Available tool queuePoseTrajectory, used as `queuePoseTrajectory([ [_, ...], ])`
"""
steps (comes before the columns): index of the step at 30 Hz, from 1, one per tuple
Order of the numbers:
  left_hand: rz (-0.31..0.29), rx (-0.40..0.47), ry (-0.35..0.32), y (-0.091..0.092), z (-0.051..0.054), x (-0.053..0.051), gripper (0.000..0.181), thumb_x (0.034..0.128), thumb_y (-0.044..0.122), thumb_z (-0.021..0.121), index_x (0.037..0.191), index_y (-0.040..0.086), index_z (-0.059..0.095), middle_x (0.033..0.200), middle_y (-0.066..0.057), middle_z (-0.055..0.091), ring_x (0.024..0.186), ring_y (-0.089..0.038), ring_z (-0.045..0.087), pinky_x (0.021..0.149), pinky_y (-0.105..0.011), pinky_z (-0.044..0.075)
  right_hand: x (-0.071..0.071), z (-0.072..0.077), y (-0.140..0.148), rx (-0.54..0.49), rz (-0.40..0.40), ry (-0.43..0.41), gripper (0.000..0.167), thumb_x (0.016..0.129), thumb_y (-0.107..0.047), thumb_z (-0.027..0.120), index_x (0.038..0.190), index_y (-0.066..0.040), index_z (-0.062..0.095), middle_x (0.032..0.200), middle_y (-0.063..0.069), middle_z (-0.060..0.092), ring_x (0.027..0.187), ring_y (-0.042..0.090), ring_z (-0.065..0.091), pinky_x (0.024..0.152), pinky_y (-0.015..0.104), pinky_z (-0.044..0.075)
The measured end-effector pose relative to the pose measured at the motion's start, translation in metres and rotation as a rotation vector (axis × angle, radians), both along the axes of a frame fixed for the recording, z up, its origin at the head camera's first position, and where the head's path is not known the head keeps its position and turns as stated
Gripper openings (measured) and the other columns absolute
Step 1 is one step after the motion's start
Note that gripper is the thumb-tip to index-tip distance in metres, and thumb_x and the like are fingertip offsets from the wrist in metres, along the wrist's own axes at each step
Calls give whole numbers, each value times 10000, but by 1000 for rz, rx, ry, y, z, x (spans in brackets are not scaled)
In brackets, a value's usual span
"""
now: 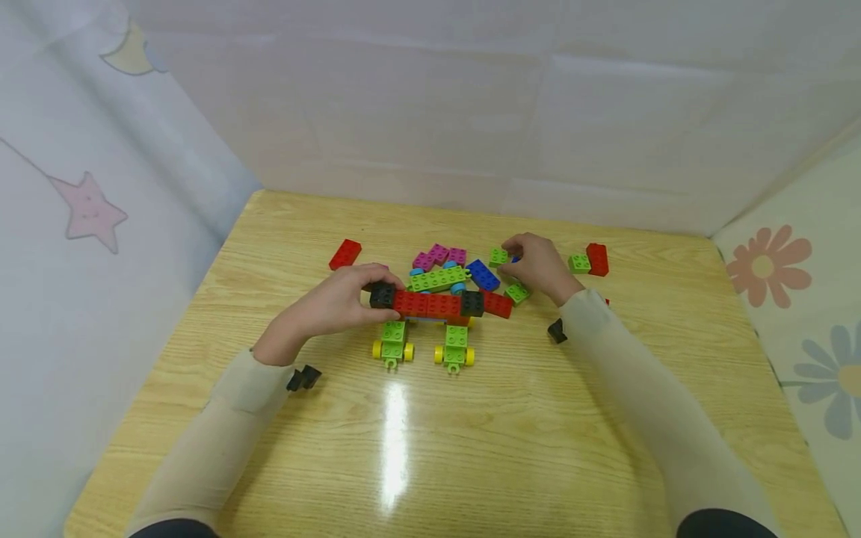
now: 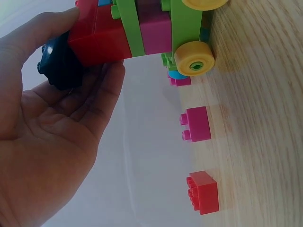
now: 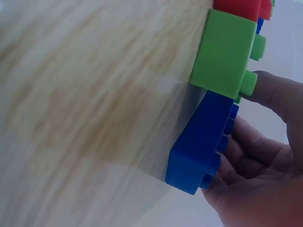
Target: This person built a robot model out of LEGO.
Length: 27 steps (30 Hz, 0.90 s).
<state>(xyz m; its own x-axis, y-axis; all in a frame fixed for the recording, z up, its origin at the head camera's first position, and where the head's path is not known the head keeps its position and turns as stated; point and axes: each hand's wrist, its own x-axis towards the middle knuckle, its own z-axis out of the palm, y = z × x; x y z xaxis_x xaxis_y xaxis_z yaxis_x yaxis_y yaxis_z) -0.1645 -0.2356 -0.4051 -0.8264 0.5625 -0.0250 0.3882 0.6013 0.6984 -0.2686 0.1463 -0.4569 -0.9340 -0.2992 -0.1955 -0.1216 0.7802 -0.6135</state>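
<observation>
My left hand grips the left end of a built model, thumb and fingers around its red bricks and black end brick. A second black brick is on the model's right part. Green pieces with yellow wheels stand at its near side. My right hand has its thumb and fingers around a blue brick, largely hidden in the head view. A green brick lies beside it.
Behind the model are magenta bricks, a long green piece with blue wheels and another blue brick. Red bricks lie at far left and far right. Black pieces lie beside the left sleeve, another by the right.
</observation>
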Motion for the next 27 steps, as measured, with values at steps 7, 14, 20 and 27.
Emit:
queuePoseTrajectory([
  [7,-1,-11,7,1,0,0,382,972,231,897,1315,159,748,1256,-26,754,1026,-236,633,935,-458,575,-1,-1,0,-3,-11,5,493,1066,-235,753,1503,-28,658,1482,206,677,1348,391,652,1168,590,553],
  [14,3,-10,-4,2,1,-1,374,976,228,893,1311,153,745,1234,-22,752,1037,-242,642,941,-439,568,2,6,-3,-19,-37,36,479,1056,-246,756,1473,-25,672,1424,204,709,1301,384,672,1143,583,568],
  [20,8,-11,-5,2,2,0,384,970,234,897,1315,151,749,1247,-27,753,1083,-254,655,974,-460,578,9,23,-14,-45,-48,26,506,1055,-308,758,1484,-58,665,1433,177,720,1317,371,675,1166,588,563],
  [27,5,-2,12,3,0,0,389,978,242,892,1325,144,746,1266,-36,759,1058,-242,656,948,-449,588,22,44,-30,-82,0,12,504,1055,-339,761,1480,-82,673,1443,140,718,1330,343,668,1167,579,560],
])
